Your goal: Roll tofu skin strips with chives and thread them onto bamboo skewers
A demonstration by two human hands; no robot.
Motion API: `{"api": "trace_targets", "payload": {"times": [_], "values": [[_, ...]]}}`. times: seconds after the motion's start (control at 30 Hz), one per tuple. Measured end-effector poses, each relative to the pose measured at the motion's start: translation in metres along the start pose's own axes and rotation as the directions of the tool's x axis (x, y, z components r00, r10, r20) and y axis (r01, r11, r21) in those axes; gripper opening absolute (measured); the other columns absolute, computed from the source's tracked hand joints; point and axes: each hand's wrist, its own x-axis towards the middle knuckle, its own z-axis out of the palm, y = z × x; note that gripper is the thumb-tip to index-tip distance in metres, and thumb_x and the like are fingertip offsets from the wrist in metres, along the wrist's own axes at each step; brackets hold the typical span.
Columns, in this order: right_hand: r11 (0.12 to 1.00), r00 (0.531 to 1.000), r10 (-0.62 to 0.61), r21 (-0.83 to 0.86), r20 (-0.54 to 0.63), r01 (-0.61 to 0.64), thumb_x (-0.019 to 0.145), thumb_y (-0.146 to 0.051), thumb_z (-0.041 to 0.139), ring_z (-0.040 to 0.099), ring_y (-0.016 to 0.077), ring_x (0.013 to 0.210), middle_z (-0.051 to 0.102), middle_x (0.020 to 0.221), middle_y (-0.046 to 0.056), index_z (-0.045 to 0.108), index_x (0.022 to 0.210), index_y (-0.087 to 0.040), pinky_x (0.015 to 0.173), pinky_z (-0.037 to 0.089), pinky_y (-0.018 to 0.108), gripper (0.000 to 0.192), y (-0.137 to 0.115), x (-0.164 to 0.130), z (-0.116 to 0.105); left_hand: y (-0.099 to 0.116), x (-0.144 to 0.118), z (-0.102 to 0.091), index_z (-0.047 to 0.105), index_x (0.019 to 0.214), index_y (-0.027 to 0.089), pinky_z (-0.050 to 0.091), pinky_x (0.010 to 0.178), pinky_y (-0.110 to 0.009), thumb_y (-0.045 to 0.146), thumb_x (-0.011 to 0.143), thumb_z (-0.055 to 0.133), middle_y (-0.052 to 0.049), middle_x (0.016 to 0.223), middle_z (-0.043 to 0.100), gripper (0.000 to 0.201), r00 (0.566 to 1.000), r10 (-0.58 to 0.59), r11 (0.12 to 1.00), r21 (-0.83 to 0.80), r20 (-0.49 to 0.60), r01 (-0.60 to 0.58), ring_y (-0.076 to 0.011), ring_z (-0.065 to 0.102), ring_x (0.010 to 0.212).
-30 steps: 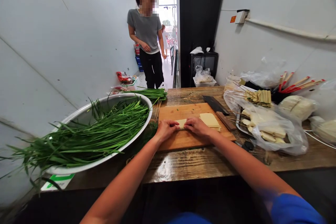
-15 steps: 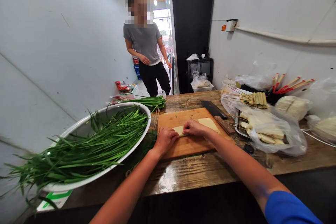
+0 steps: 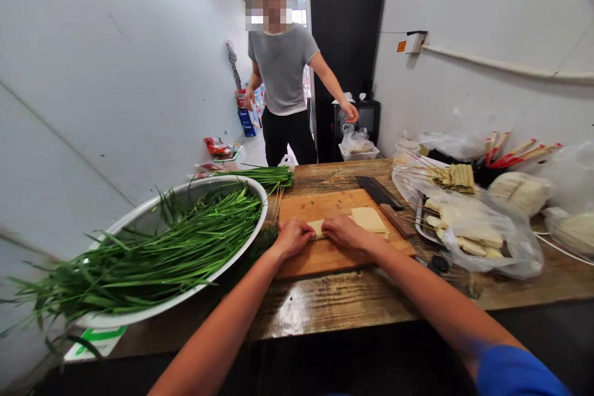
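Head view, lower half of the frame: two bare forearms reach up to a wooden cutting board [image 3: 334,253] on the table [image 3: 325,303]. The left hand [image 3: 291,237] and right hand [image 3: 342,231] are curled, fingertips pressing down on a pale tofu-skin sheet [image 3: 317,228] at mid-frame, which looks partly rolled between them. Its long axis runs left to right across the board. It looks thin, soft and limp, light, likely to tear or unroll if pinched hard, so a hold at both ends with flat fingers seems best. Just right and beyond lies a stack of flat sheets [image 3: 368,219], then a cleaver [image 3: 378,192]. Left of centre, a big bowl [image 3: 139,315] holds garlic chives [image 3: 176,241]. At right sit bagged skewers [image 3: 468,229]. Farthest, top centre, a person in a grey shirt [image 3: 283,68] stands.
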Motion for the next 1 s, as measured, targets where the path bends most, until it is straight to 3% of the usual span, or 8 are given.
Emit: {"api": "trace_targets", "payload": {"times": [0.1, 0.17, 0.33, 0.5, 0.7, 0.77, 0.9, 1.0], "values": [[0.963, 0.995, -0.069, -0.257, 0.066, 0.084, 0.087, -0.014, 0.044, 0.053, 0.0181, 0.082, 0.061, 0.089, 0.012, 0.062, 0.088, -0.01, 0.073, 0.038, 0.028, 0.019, -0.009, -0.007, 0.002, 0.001, 0.0, -0.001, 0.072, 0.077, 0.02, 0.034, 0.077, -0.029, 0.029, 0.078, 0.052, -0.002, 0.083, 0.071, 0.021, 0.999, -0.041, 0.999, 0.019, 0.011, 0.041, -0.017, 0.06, 0.081], [0.941, 0.994, -0.093, -0.321, 0.063, 0.109, 0.088, -0.015, 0.043, 0.053, 0.0195, 0.087, 0.059, 0.091, 0.012, 0.061, 0.091, -0.01, 0.077, 0.038, 0.031, 0.019, -0.012, -0.011, 0.005, 0.001, 0.0, -0.001, 0.072, 0.077, 0.02, 0.034, 0.077, -0.03, 0.029, 0.078, 0.053, -0.003, 0.083, 0.071, 0.021, 0.998, -0.053, 0.998, 0.022, 0.015, 0.053, -0.0172, 0.06, 0.081], [0.988, 0.997, -0.075, -0.141, -0.03, 0.07, 0.088, -0.022, 0.047, 0.053, 0.0169, 0.089, 0.06, 0.09, 0.008, 0.062, 0.091, -0.014, 0.078, 0.039, 0.027, 0.017, -0.006, -0.014, 0.007, 0.001, -0.001, 0.0, 0.073, 0.082, 0.022, 0.035, 0.08, -0.031, 0.029, 0.076, 0.054, -0.004, 0.082, 0.071, 0.021, 0.997, -0.07, 0.998, -0.002, 0.033, 0.07, -0.0182, 0.06, 0.082], [0.996, 0.996, -0.084, -0.014, -0.017, 0.083, 0.089, -0.021, 0.047, 0.053, 0.0149, 0.082, 0.061, 0.085, 0.007, 0.067, 0.078, -0.015, 0.073, 0.038, 0.025, 0.023, -0.002, -0.011, 0.005, 0.002, 0.0, 0.001, 0.074, 0.081, 0.022, 0.035, 0.084, -0.035, 0.031, 0.075, 0.055, -0.005, 0.082, 0.072, 0.022, 0.991, -0.126, 0.992, -0.018, 0.034, 0.126, -0.0197, 0.061, 0.082], [0.999, 0.998, -0.026, 0.025, -0.055, 0.028, 0.089, -0.02, 0.046, 0.055, 0.0145, 0.08, 0.062, 0.085, 0.006, 0.067, 0.092, -0.016, 0.071, 0.037, 0.024, 0.022, 0.0, -0.01, 0.008, 0.007, 0.004, -0.005, 0.074, 0.082, 0.021, 0.035, 0.086, -0.036, 0.03, 0.072, 0.059, -0.006, 0.083, 0.072, 0.02, 0.979, -0.186, 0.982, -0.017, 0.078, 0.188, -0.0211, 0.061, 0.087], [1.0, 0.997, -0.027, 0.001, -0.066, 0.027, 0.089, -0.02, 0.045, 0.054, 0.0143, 0.079, 0.062, 0.085, 0.006, 0.066, 0.096, -0.017, 0.069, 0.036, 0.024, 0.022, 0.0, -0.011, 0.009, 0.008, 0.005, -0.007, 0.074, 0.083, 0.021, 0.036, 0.086, -0.037, 0.029, 0.072, 0.059, -0.006, 0.083, 0.072, 0.02, 0.978, -0.187, 0.982, -0.016, 0.09, 0.19, -0.0218, 0.06, 0.088], [0.985, 0.999, -0.052, -0.168, -0.011, 0.05, 0.088, -0.018, 0.045, 0.051, 0.0143, 0.076, 0.059, 0.079, 0.004, 0.066, 0.085, -0.018, 0.065, 0.033, 0.024, 0.021, -0.006, -0.013, 0.007, 0.008, 0.005, -0.007, 0.074, 0.082, 0.022, 0.036, 0.087, -0.038, 0.028, 0.072, 0.058, -0.006, 0.084, 0.072, 0.019, 0.979, -0.187, 0.982, -0.018, 0.085, 0.19, -0.0222, 0.06, 0.088], [0.96, 0.997, -0.073, -0.271, -0.021, 0.065, 0.088, -0.018, 0.047, 0.05, 0.0158, 0.081, 0.059, 0.086, 0.006, 0.065, 0.086, -0.017, 0.068, 0.032, 0.025, 0.018, -0.011, -0.013, 0.005, 0.006, 0.004, -0.004, 0.074, 0.079, 0.021, 0.035, 0.087, -0.039, 0.029, 0.073, 0.057, -0.005, 0.08, 0.072, 0.02, 0.981, -0.182, 0.983, -0.024, 0.068, 0.184, -0.0216, 0.06, 0.086]]}}
